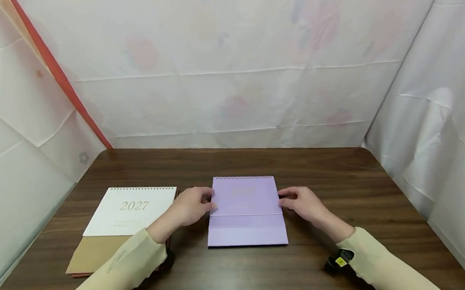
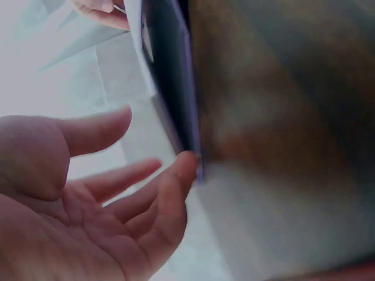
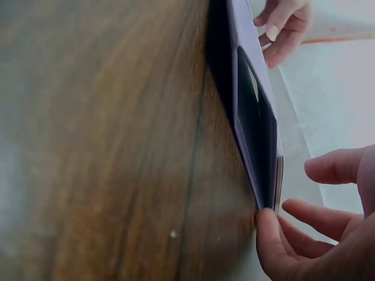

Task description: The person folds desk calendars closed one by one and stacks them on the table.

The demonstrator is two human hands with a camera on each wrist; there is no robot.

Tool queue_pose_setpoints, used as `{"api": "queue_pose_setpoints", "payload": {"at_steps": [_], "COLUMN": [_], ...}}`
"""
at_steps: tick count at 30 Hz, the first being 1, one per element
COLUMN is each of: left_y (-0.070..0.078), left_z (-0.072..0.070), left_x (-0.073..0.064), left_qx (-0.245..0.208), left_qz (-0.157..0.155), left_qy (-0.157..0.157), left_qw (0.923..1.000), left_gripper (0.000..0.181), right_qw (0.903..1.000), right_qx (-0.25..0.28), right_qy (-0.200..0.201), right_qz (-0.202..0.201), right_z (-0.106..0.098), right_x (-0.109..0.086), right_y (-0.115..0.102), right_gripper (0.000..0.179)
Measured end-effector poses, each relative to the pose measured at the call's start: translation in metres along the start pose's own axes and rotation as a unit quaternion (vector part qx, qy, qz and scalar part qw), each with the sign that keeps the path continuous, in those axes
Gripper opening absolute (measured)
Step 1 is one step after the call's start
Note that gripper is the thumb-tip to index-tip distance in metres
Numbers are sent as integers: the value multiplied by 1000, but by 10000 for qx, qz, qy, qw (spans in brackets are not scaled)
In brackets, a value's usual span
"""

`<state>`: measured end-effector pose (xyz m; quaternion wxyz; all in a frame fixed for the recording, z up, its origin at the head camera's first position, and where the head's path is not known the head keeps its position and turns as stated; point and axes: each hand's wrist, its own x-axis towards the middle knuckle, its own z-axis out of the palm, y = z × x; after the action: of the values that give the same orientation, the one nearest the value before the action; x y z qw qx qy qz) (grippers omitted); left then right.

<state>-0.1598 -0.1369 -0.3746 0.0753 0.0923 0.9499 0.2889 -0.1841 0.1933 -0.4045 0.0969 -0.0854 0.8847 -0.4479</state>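
Note:
A purple spiral-bound desk calendar (image 1: 244, 200) lies in the middle of the table, tilted up slightly, with its folded base toward me. At its left edge is my left hand (image 1: 190, 206). In the left wrist view a fingertip (image 2: 187, 164) touches the calendar's corner, while the thumb stands apart from it. My right hand (image 1: 306, 206) is at the opposite edge. There, in the right wrist view, a fingertip (image 3: 268, 221) meets the calendar's corner and the thumb is off the cover. Between the calendar's layers a dark gap shows from both sides.
To the left, a white calendar marked 2027 (image 1: 134, 206) with a tan base (image 1: 94, 252) lies on something reddish-brown, partly behind my left arm. Dark wood grain marks the table (image 1: 233, 160). Pale curtains (image 1: 230, 97) enclose its back and sides.

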Motion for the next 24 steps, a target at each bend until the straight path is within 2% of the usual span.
{"api": "queue_pose_setpoints", "payload": {"at_steps": [4, 7, 9, 11, 14, 18, 21, 24], "left_y": [9, 15, 18, 19, 18, 14, 11, 8], "left_z": [1, 5, 8, 11, 16, 22, 25, 26], "left_x": [-9, -19, -26, -32, -38, -46, -51, -54], "left_qx": [818, 1310, 1627, 1981, 2496, 3016, 3182, 3204], "left_qz": [504, 930, 1162, 1400, 1783, 2202, 2358, 2366], "left_qy": [53, -52, -188, -266, -301, -279, -302, -393], "left_qw": [9954, 9870, 9796, 9698, 9513, 9272, 9177, 9164], "left_gripper": [45, 48, 50, 54, 59, 65, 69, 73], "right_qw": [9983, 9955, 9901, 9799, 9587, 9363, 9235, 9115], "right_qx": [-482, -679, -951, -1329, -1923, -2380, -2672, -2930], "right_qy": [66, -24, -86, -139, -297, -796, -1278, -1648], "right_qz": [-317, -664, -1029, -1478, -2073, -2458, -2438, -2368], "right_z": [1, 4, 6, 8, 10, 14, 15, 16], "right_x": [-10, -18, -24, -29, -38, -46, -51, -54], "right_y": [-4, -5, -5, -5, -5, -5, -5, -5], "right_gripper": [32, 38, 43, 48, 59, 69, 72, 72]}}
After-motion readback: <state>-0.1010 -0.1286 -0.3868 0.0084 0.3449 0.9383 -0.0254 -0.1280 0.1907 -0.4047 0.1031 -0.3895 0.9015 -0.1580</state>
